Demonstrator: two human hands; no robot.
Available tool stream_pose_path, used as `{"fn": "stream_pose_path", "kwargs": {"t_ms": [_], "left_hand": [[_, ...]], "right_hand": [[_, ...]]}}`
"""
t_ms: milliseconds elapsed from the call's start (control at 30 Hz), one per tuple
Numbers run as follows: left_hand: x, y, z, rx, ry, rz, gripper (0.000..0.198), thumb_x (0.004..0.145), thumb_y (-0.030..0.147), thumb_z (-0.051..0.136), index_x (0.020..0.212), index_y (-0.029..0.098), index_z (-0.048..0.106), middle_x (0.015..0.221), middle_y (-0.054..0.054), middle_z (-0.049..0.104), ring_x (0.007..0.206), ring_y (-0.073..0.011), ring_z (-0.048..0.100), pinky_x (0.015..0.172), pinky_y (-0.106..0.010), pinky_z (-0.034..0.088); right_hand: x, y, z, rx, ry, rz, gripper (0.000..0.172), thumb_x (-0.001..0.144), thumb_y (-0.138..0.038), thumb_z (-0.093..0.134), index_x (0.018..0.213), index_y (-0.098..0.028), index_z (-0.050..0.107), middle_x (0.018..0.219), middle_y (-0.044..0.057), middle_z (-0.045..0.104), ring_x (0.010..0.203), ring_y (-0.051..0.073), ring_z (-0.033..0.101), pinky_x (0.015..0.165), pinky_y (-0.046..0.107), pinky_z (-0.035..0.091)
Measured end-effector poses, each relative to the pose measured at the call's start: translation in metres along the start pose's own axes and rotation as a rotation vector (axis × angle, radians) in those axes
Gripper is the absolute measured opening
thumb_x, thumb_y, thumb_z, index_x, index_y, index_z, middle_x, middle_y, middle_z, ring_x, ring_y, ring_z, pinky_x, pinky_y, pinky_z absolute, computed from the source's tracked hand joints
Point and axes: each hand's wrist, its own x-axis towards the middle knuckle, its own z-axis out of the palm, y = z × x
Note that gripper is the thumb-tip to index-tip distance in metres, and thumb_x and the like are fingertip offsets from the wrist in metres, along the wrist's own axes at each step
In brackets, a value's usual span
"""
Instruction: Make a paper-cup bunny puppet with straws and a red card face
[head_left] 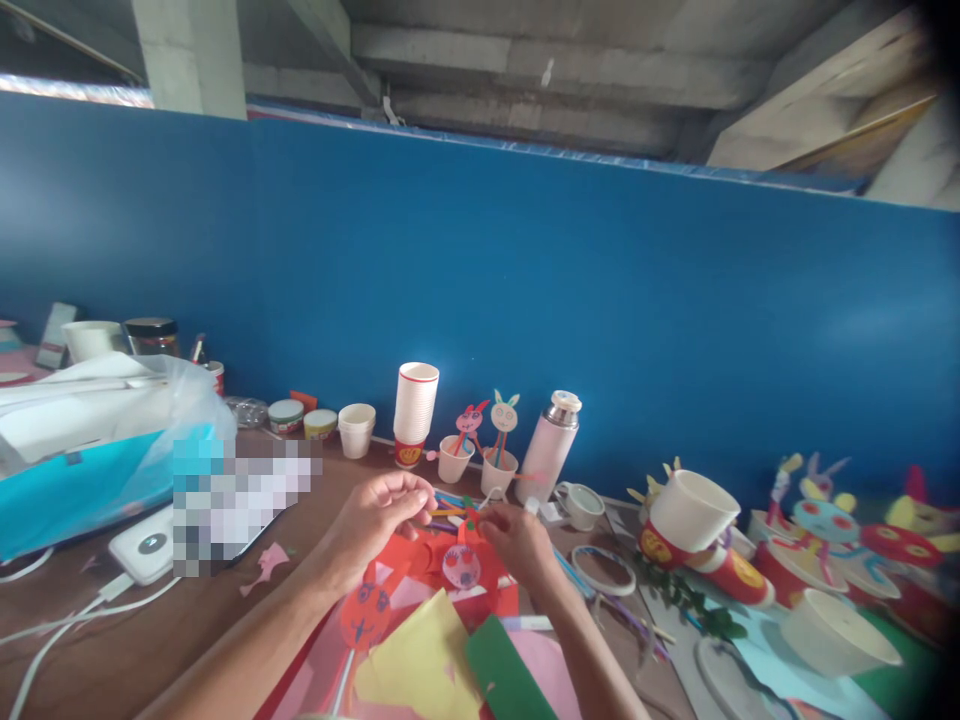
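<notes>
My left hand [388,512] is raised over the paper pile with thumb and fingertips pinched together; what they hold, if anything, is too small to make out. Across from it, my right hand [519,537] is closed in a pinch, beside a small red-and-green piece [470,515]; I cannot tell what its fingers grip. Between and below the hands lies a round pink paper face [460,568] on red paper [412,553]. An orange paper face [365,617] on a pale stick is nearer to me, beside yellow paper [420,655] and green paper [510,668].
Behind the hands stand a stack of paper cups [416,405], two cups with paper-faced figures [504,412] and a pink thermos [550,447]. Left are a plastic bag [112,430] and a cabled white power bank [142,545]. Cup crafts [825,530] and a tape ring [604,570] are right.
</notes>
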Motion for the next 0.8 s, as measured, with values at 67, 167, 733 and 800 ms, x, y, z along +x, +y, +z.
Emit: {"fn": "stream_pose_path", "kwargs": {"t_ms": [67, 167, 733, 800], "left_hand": [[0.000, -0.001, 0.002, 0.008, 0.003, -0.005, 0.015, 0.074, 0.027, 0.054, 0.073, 0.013, 0.059, 0.067, -0.002, 0.059, 0.059, -0.0117, 0.053, 0.053, -0.021, 0.041], [-0.001, -0.004, 0.005, 0.014, -0.021, -0.021, 0.018, 0.073, 0.030, 0.057, 0.078, 0.013, 0.060, 0.073, -0.003, 0.061, 0.063, -0.0133, 0.054, 0.055, -0.022, 0.043], [-0.004, -0.007, 0.012, 0.005, -0.034, -0.047, 0.009, 0.069, 0.023, 0.055, 0.066, 0.016, 0.050, 0.051, 0.005, 0.052, 0.047, -0.0089, 0.051, 0.049, -0.020, 0.037], [-0.003, -0.008, 0.012, 0.027, -0.054, -0.058, 0.007, 0.068, 0.019, 0.054, 0.065, 0.016, 0.049, 0.051, 0.005, 0.052, 0.047, -0.0091, 0.051, 0.049, -0.020, 0.039]], "right_hand": [[-0.004, -0.011, -0.004, 0.187, -0.067, -0.038, 0.016, 0.076, -0.025, 0.045, 0.072, -0.018, 0.058, 0.068, 0.001, 0.064, 0.064, 0.013, 0.057, 0.058, 0.021, 0.038], [-0.012, -0.028, -0.009, 0.659, -0.213, -0.082, 0.015, 0.076, -0.028, 0.049, 0.070, -0.016, 0.053, 0.063, 0.001, 0.062, 0.058, 0.011, 0.055, 0.058, 0.022, 0.041], [-0.027, -0.051, -0.008, 0.702, -0.151, -0.100, 0.010, 0.073, -0.024, 0.054, 0.069, -0.015, 0.055, 0.059, -0.002, 0.055, 0.052, 0.008, 0.046, 0.049, 0.019, 0.033], [-0.026, -0.049, -0.008, 0.655, -0.096, -0.106, 0.011, 0.073, -0.024, 0.053, 0.068, -0.015, 0.056, 0.061, -0.002, 0.057, 0.055, 0.010, 0.048, 0.051, 0.020, 0.034]]}}
